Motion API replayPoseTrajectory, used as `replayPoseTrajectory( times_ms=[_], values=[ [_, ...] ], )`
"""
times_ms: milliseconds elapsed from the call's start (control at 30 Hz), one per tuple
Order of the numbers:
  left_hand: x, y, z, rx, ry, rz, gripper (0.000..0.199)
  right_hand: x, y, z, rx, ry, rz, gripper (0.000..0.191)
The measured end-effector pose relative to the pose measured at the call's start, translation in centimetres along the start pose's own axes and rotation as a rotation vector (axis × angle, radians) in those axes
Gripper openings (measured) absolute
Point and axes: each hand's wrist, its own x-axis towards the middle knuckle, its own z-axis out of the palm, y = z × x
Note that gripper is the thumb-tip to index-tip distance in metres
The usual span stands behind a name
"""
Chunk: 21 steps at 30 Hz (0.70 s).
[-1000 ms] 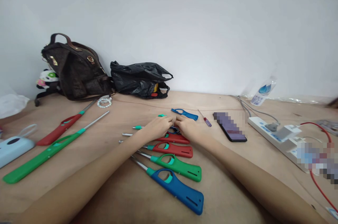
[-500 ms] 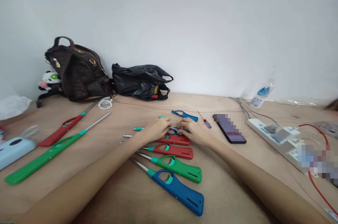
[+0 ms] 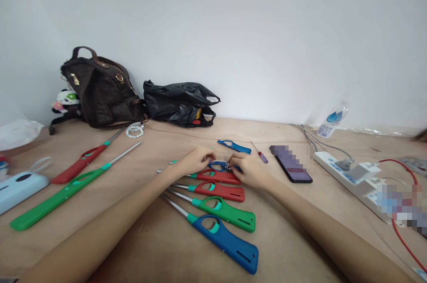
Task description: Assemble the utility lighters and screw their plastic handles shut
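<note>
Both my hands meet over a blue lighter (image 3: 220, 166) lying opened on the table at the far end of a row of long-nosed lighters. My left hand (image 3: 196, 161) grips its left end and my right hand (image 3: 247, 167) pinches its right part. Its inner parts show between my fingers. Nearer to me lie two red lighters (image 3: 218, 176), a green lighter (image 3: 227, 212) and a blue lighter (image 3: 223, 239), side by side. A loose blue shell half (image 3: 234, 145) and a small screwdriver (image 3: 259, 153) lie just beyond my hands.
Two longer lighters, a red one (image 3: 83, 163) and a green one (image 3: 63, 192), lie at left. A brown handbag (image 3: 100, 89) and a black plastic bag (image 3: 178, 100) stand by the wall. A phone (image 3: 292, 165), a power strip (image 3: 353, 174) with cables and a bottle (image 3: 332, 120) lie at right.
My hands have drawn slightly apart over the blue lighter, so more of its opened body shows between them. The view has shifted a little.
</note>
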Motion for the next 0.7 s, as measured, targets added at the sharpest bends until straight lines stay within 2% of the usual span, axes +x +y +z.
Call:
replayPoseTrajectory(
  times_ms=[233,367,533,700],
  values=[
    [-0.2,0.0,-0.6,-0.083,0.002,-0.009,0.018,-0.2,-0.2,0.2,-0.017,-0.009,-0.002,0.012],
    [-0.3,-0.1,-0.5,-0.079,0.003,0.013,0.016,-0.2,0.0,0.7,0.06,0.061,0.065,0.014],
    [-0.2,-0.3,-0.2,-0.001,-0.002,0.059,0.02,0.0,0.6,1.7,0.178,0.152,0.164,0.014],
    [0.0,-0.9,0.3,0.113,-0.034,0.116,0.027,0.1,0.6,2.2,0.182,0.189,0.118,0.014]
  ],
)
